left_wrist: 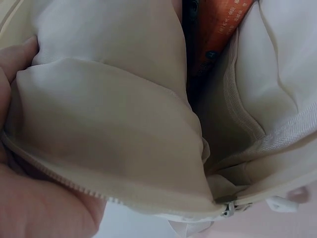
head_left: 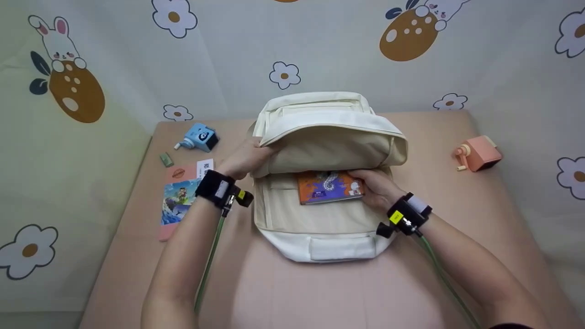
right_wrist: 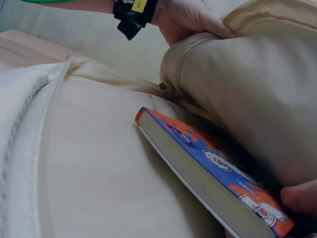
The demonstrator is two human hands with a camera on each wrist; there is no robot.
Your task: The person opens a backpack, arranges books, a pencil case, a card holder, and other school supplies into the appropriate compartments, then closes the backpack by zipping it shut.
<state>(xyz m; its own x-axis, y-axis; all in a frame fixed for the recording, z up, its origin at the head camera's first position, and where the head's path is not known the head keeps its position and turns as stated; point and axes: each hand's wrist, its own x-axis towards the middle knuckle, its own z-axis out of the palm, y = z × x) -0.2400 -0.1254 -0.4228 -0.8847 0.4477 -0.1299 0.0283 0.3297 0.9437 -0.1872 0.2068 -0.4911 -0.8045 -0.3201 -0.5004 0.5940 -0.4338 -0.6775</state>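
Observation:
A cream backpack [head_left: 320,224] lies unzipped on the table, its front panel raised. My left hand [head_left: 249,157] grips the zippered edge of that panel [left_wrist: 114,144] at its left side, thumb on the inner lining. Partly inside the opening is a thick orange and purple book [head_left: 329,187], its far end hidden under the panel. My right hand [head_left: 377,187] pinches the book at its right edge; in the right wrist view the thumb [right_wrist: 299,198] lies on the cover, with the page edges [right_wrist: 193,173] facing the bag's near end.
On the left of the table are a blue pencil sharpener [head_left: 199,137] with a crank, a small green eraser [head_left: 166,159] and a pink booklet [head_left: 180,201], partly covered by my left wrist. A coral crank sharpener [head_left: 480,154] stands at the right. A patterned curtain [head_left: 283,41] hangs behind.

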